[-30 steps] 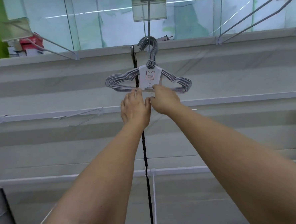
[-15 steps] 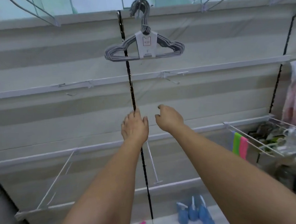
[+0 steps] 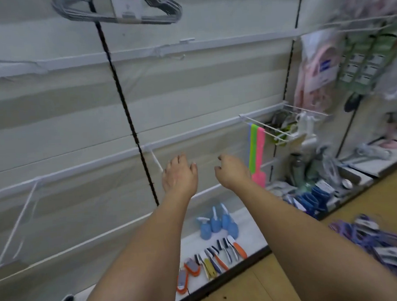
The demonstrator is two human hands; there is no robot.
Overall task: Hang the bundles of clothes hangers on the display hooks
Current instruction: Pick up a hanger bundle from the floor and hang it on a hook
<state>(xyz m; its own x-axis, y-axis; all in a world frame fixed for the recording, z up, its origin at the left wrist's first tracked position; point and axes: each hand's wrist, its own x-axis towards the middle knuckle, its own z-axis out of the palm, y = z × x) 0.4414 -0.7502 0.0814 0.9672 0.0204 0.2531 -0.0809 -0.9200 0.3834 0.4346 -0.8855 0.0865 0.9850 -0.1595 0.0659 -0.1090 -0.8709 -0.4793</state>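
A grey bundle of clothes hangers point(image 3: 117, 10) with a white label hangs at twelve o'clock on the pale slatted display wall point(image 3: 62, 100), well above both hands. The left hand point(image 3: 179, 174) and right hand point(image 3: 233, 171) reach forward side by side, fingers loose and holding nothing. At five o'clock blue spray bottles point(image 3: 217, 223) and brushes point(image 3: 213, 258) rest on the white base shelf point(image 3: 251, 228) above a wood floor point(image 3: 248, 291), where purple hanger bundles point(image 3: 379, 234) lie at four o'clock.

Premises identified as a retail shop. A slotted display wall point(image 3: 51, 117) fitted with white wire rails point(image 3: 191, 132) is seen, packaged brushes point(image 3: 213, 256) and blue spray bottles point(image 3: 217, 223) are laid out on the base shelf point(image 3: 248, 224), and carded goods point(image 3: 362, 68) are hung alongside.
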